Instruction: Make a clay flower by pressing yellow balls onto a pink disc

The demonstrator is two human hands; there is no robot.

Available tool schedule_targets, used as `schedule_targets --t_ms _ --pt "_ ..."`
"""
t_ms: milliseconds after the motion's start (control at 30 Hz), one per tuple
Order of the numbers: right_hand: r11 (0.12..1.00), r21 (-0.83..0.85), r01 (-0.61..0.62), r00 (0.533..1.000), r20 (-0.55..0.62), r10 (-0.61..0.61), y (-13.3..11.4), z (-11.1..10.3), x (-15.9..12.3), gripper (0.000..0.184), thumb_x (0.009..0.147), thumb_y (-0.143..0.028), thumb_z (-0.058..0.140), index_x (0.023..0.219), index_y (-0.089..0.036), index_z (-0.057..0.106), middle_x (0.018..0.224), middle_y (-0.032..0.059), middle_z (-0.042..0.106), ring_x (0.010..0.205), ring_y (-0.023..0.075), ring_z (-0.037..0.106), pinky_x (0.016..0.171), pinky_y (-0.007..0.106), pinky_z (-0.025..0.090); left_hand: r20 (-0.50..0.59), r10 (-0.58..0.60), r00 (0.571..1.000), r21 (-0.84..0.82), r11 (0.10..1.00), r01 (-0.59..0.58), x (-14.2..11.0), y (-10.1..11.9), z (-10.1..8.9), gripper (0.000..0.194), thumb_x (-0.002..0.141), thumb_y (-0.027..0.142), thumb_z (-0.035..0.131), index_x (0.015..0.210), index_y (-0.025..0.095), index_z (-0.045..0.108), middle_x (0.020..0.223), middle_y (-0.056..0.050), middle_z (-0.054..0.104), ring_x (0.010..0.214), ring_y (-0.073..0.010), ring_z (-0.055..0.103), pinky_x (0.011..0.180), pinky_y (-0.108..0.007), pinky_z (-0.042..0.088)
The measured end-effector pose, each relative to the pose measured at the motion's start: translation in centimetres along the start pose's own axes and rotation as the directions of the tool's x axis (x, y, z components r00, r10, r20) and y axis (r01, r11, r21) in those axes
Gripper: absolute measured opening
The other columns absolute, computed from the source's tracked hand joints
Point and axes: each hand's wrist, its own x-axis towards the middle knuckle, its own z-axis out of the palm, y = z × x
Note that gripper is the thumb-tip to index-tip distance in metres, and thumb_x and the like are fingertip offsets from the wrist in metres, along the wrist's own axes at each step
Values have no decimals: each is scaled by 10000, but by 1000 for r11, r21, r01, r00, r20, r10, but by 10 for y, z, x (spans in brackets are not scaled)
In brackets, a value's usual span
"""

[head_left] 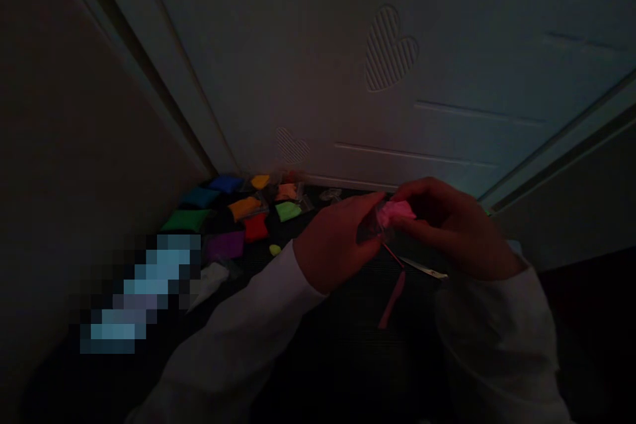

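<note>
Both hands are raised together at the centre right, over the dark surface. Between them is a bright pink lump of what looks like modelling clay [397, 211] in a clear plastic bag [372, 228]. My left hand [338, 238] is closed on the bag from the left. My right hand [457, 225] pinches the pink end between thumb and fingers. Below the hands lie a flat pink knife-like tool [392, 301], a thin reddish stick [394, 256] and the metal blade of what seem to be scissors [422, 267], partly hidden by my right hand and sleeve.
Several coloured packets lie at the left back, among them green [186, 220], blue [226, 184], purple [226, 245], red [256, 228] and orange [244, 207]. A small yellow-green piece [275, 250] lies nearer. A pale panel with hearts [390, 50] rises behind. The light is dim.
</note>
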Motion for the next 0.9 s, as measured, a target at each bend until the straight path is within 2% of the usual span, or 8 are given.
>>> schedule_targets --t_ms 167,367,567,800,900 --pt "999 -43 6 1000 29 -5 -4 5 1 252 687 -297 614 913 -213 542 883 20 601 795 140 573 718 286 460 10 -12 1000 -42 999 12 2 2 0 451 731 226 501 1159 97 444 1128 -73 563 1026 -144 525 905 -266 409" --pt "1000 24 6 994 112 -8 -5 9 2 265 688 -313 616 920 -200 553 896 29 607 827 141 571 752 290 459 119 -75 990 -127 988 90 5 1 -1 399 691 210 527 1085 162 481 1038 -30 600 919 -160 568 812 -289 437" --pt "1000 8 5 980 200 -7 -5 8 3 235 720 -314 581 921 -196 554 874 22 606 828 134 573 758 284 456 231 -155 960 -151 969 193 6 -2 -1 350 703 245 516 1044 171 493 962 -29 613 851 -175 585 736 -305 450" --pt "999 40 -9 980 200 1 -4 12 4 230 711 -324 585 894 -189 554 878 29 605 837 145 574 750 293 459 258 -120 959 -202 964 175 6 -6 0 379 703 242 513 1071 158 472 992 -51 607 879 -177 580 762 -312 447" --pt "998 50 -39 987 160 31 -4 12 3 235 707 -326 591 892 -189 550 868 26 606 806 138 579 723 282 463 266 -99 959 -203 967 156 6 -7 0 370 685 230 527 1045 155 477 957 -47 611 840 -174 583 721 -301 450"
